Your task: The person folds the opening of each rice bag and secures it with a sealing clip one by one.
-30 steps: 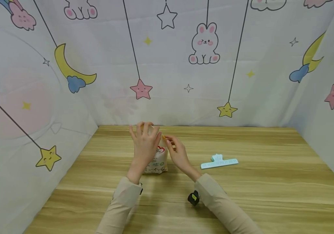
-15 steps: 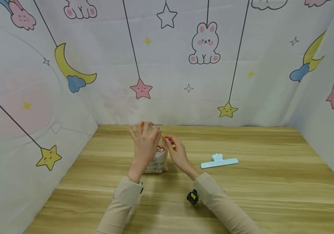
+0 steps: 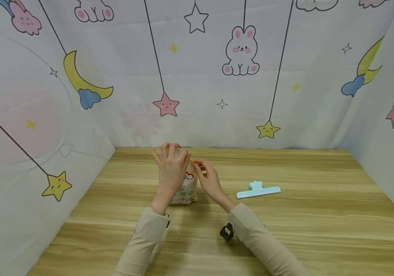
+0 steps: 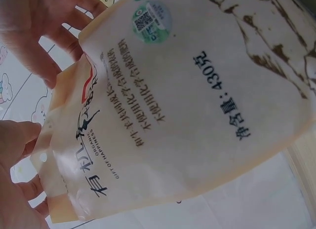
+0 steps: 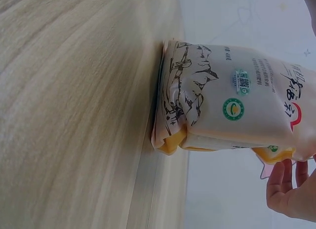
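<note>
A plump cream-coloured food bag (image 3: 186, 188) with dark print and a red heart-shaped mark stands upright on the table, its front partly covered by my left hand (image 3: 172, 168). That hand's fingers are bent over the bag's top edge; in the left wrist view, the thumb and fingers of the left hand (image 4: 19, 174) grip the flat top strip beside a small hole. At the upper right edge, my right hand (image 3: 208, 178) pinches the bag's yellowish side fold. The right wrist view shows the fingertips of the right hand (image 5: 294, 189) at that fold, with the bag's base (image 5: 170, 130) on the tabletop.
A light blue bag clip (image 3: 259, 192) lies on the wooden table (image 3: 303, 226), right of the bag. Behind and beside the table hangs a white cloth (image 3: 210, 122) printed with stars, moons and rabbits. A black wrist device (image 3: 227, 232) sits by the right cuff.
Hardly anything differs. Both hands keep their hold at the bag's top, and the bag and clip stay in place; the right fingers shift only very slightly.
</note>
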`<action>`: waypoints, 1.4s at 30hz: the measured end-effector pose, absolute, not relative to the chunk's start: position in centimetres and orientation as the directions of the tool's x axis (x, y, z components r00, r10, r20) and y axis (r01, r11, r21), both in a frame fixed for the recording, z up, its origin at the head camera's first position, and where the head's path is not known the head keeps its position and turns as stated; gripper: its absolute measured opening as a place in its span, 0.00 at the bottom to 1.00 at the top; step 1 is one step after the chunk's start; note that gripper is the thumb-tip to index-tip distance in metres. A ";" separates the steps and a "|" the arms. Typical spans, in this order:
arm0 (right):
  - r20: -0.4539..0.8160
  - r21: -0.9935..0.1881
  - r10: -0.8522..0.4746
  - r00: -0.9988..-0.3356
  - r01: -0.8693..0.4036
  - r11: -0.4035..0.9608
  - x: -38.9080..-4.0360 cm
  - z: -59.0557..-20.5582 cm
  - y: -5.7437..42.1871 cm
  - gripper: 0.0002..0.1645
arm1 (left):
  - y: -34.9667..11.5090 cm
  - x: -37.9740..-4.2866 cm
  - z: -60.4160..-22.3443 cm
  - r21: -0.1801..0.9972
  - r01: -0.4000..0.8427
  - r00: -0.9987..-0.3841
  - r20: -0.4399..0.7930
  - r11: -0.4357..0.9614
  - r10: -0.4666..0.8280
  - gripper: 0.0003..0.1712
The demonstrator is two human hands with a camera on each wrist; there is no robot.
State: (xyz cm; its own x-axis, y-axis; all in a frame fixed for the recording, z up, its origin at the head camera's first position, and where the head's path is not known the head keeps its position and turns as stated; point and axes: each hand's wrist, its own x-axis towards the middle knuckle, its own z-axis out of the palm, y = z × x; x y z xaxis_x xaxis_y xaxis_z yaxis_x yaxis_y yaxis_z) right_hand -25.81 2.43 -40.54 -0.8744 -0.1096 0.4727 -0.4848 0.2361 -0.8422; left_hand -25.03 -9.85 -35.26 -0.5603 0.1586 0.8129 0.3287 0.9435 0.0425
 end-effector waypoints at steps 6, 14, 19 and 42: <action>0.463 -0.852 -0.105 -0.880 -0.475 0.222 -25.8 -40.2 2.5 0.15 | -9.8 -24.9 -35.0 0.050 0.316 -0.581 0.799 0.948 0.152 0.09; 0.448 -0.861 -0.099 -0.888 -0.459 0.219 -26.2 -39.8 2.7 0.16 | -9.8 -24.8 -34.8 0.051 0.313 -0.595 0.788 0.948 0.154 0.10; 0.445 -0.865 -0.109 -0.889 -0.459 0.203 -26.3 -39.7 2.9 0.16 | -10.0 -24.8 -34.6 0.041 0.314 -0.607 0.777 0.948 0.168 0.10; 0.354 -0.901 -0.189 -0.916 -0.388 0.195 -27.3 -39.4 3.5 0.16 | -10.4 -24.4 -33.2 -0.010 0.346 -0.651 0.718 0.938 0.248 0.09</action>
